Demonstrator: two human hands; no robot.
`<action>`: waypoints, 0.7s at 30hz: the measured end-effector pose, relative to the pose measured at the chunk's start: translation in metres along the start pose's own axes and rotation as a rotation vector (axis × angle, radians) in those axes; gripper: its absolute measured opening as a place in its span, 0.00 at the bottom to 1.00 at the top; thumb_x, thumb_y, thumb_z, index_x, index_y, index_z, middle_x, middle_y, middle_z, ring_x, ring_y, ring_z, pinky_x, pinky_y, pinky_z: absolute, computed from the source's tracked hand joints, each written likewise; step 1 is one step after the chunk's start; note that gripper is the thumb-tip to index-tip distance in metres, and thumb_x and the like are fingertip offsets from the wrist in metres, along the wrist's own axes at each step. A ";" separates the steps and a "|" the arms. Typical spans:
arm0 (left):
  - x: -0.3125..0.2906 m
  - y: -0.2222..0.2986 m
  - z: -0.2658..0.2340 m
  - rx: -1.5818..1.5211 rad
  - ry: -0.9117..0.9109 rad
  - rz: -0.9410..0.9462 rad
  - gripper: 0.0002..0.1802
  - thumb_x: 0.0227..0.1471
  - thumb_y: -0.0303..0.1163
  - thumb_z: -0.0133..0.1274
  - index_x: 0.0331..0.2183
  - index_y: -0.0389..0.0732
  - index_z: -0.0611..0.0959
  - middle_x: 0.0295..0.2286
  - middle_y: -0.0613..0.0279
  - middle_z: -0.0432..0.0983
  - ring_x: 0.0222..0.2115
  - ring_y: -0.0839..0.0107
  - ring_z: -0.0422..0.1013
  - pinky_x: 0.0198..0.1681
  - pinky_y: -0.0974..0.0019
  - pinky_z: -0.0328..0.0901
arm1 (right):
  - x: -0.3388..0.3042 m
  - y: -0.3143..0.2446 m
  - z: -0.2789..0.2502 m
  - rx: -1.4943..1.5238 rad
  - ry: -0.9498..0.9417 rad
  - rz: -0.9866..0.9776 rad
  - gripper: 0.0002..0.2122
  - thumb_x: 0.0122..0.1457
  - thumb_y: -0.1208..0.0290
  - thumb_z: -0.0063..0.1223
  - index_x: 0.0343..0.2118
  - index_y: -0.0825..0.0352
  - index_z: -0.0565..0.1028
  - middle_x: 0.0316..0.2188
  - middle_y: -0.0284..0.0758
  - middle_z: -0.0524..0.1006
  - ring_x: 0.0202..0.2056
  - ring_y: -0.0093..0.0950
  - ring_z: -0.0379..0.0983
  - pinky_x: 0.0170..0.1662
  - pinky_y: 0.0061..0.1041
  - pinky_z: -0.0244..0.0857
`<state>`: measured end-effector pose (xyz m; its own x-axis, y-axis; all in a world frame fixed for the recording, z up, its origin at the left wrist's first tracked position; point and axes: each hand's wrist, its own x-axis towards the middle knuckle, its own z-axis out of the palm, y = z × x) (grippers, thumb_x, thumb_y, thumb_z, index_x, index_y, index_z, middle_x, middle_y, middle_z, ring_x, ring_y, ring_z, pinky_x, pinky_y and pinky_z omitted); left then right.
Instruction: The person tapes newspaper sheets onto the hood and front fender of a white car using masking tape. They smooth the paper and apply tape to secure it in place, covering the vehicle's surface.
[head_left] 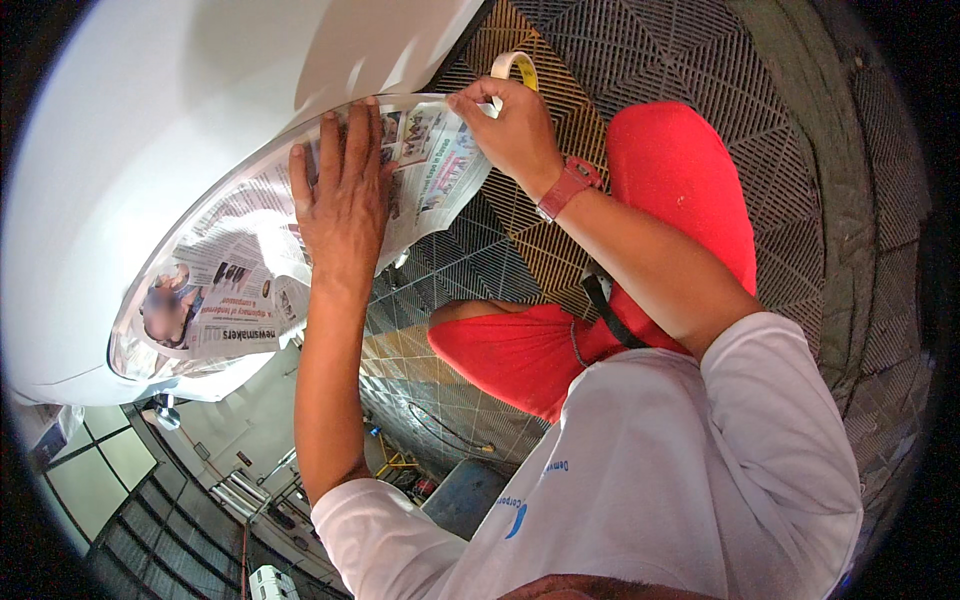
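A sheet of newspaper point(225, 255) covers the long curved opening in a glossy white car body panel point(120, 150). My left hand point(345, 200) lies flat on the paper near its upper edge, fingers stretched out toward the rim. At the paper's right corner, my right hand point(515, 130) pinches thumb and forefinger together by the edge. A roll of masking tape point(521, 68), pale with a yellow core, sits against the right hand's fingers, partly hidden by them. The paper's lower right edge hangs loose and curls away from the panel.
Ribbed floor tiles point(660, 60) in grey and tan lie below. My red-clad knee point(680, 180) is bent close to my right forearm. A dark thick fabric strip point(835, 200) runs along the right. Shop equipment point(265, 490) and a dark bin point(468, 500) stand at lower left.
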<state>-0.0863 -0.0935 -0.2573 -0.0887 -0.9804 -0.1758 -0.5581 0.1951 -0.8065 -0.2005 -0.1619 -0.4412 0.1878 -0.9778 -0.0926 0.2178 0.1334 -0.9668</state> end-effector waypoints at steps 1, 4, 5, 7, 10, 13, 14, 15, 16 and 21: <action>-0.001 0.000 0.001 0.006 0.004 0.003 0.42 0.57 0.54 0.56 0.69 0.54 0.66 0.66 0.77 0.59 0.66 0.72 0.57 0.71 0.51 0.43 | 0.001 -0.002 -0.001 0.008 -0.016 0.029 0.11 0.59 0.61 0.65 0.31 0.66 0.85 0.26 0.43 0.83 0.28 0.41 0.81 0.34 0.38 0.72; -0.001 0.000 0.003 0.014 0.009 0.011 0.41 0.58 0.54 0.56 0.69 0.54 0.66 0.66 0.77 0.59 0.66 0.72 0.57 0.71 0.50 0.42 | 0.004 -0.004 -0.001 -0.002 -0.070 0.117 0.11 0.59 0.61 0.65 0.31 0.65 0.85 0.27 0.43 0.83 0.28 0.41 0.81 0.34 0.38 0.72; -0.001 0.000 0.003 0.011 0.003 0.012 0.41 0.59 0.54 0.55 0.69 0.54 0.66 0.66 0.77 0.59 0.66 0.72 0.57 0.71 0.50 0.42 | 0.005 -0.004 -0.001 -0.011 -0.089 0.146 0.11 0.59 0.61 0.65 0.32 0.65 0.85 0.27 0.43 0.84 0.28 0.41 0.81 0.34 0.38 0.72; 0.001 0.000 0.004 0.010 -0.015 0.015 0.41 0.59 0.54 0.56 0.69 0.56 0.66 0.67 0.78 0.59 0.67 0.71 0.56 0.71 0.48 0.42 | 0.007 0.000 0.000 -0.037 -0.077 0.103 0.11 0.59 0.60 0.65 0.32 0.65 0.85 0.27 0.44 0.84 0.29 0.41 0.82 0.34 0.37 0.72; 0.000 0.002 0.003 0.024 -0.039 0.017 0.41 0.59 0.54 0.56 0.70 0.58 0.66 0.68 0.79 0.60 0.68 0.69 0.56 0.71 0.46 0.43 | 0.007 -0.002 0.000 -0.069 -0.103 0.105 0.12 0.59 0.60 0.65 0.33 0.65 0.86 0.28 0.44 0.84 0.30 0.40 0.82 0.36 0.36 0.73; 0.002 0.004 0.001 0.056 -0.027 0.022 0.41 0.59 0.54 0.56 0.70 0.57 0.66 0.68 0.79 0.60 0.67 0.69 0.57 0.71 0.46 0.43 | 0.009 0.003 0.002 -0.033 -0.126 0.072 0.12 0.62 0.60 0.64 0.34 0.66 0.85 0.23 0.36 0.81 0.24 0.27 0.76 0.31 0.30 0.69; 0.004 0.004 0.000 0.063 -0.024 0.025 0.41 0.59 0.54 0.56 0.70 0.57 0.66 0.67 0.79 0.60 0.67 0.69 0.57 0.71 0.46 0.43 | 0.010 0.006 0.002 -0.010 -0.130 0.050 0.12 0.63 0.61 0.64 0.34 0.66 0.85 0.21 0.33 0.80 0.22 0.21 0.73 0.28 0.27 0.68; 0.004 0.004 0.000 0.069 -0.025 0.026 0.41 0.59 0.54 0.56 0.70 0.57 0.66 0.67 0.79 0.60 0.67 0.69 0.57 0.71 0.46 0.43 | 0.010 0.004 0.002 -0.021 -0.152 0.088 0.12 0.62 0.61 0.64 0.35 0.66 0.86 0.23 0.36 0.82 0.25 0.26 0.76 0.31 0.30 0.70; 0.003 0.005 0.001 0.060 -0.028 0.024 0.41 0.59 0.53 0.56 0.70 0.57 0.65 0.67 0.79 0.60 0.67 0.69 0.57 0.71 0.46 0.43 | 0.010 0.001 0.001 -0.033 -0.175 0.126 0.12 0.61 0.61 0.64 0.35 0.65 0.86 0.26 0.39 0.83 0.28 0.32 0.79 0.34 0.33 0.72; 0.004 0.006 0.001 0.041 -0.047 0.024 0.42 0.58 0.53 0.57 0.70 0.58 0.64 0.68 0.79 0.59 0.67 0.69 0.57 0.71 0.46 0.43 | 0.014 0.003 0.000 -0.034 -0.235 0.178 0.11 0.61 0.61 0.64 0.36 0.65 0.87 0.26 0.40 0.84 0.28 0.31 0.80 0.34 0.32 0.72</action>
<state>-0.0890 -0.0959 -0.2637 -0.0623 -0.9732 -0.2211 -0.5217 0.2207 -0.8241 -0.1976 -0.1748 -0.4452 0.4374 -0.8749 -0.2080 0.1299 0.2903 -0.9481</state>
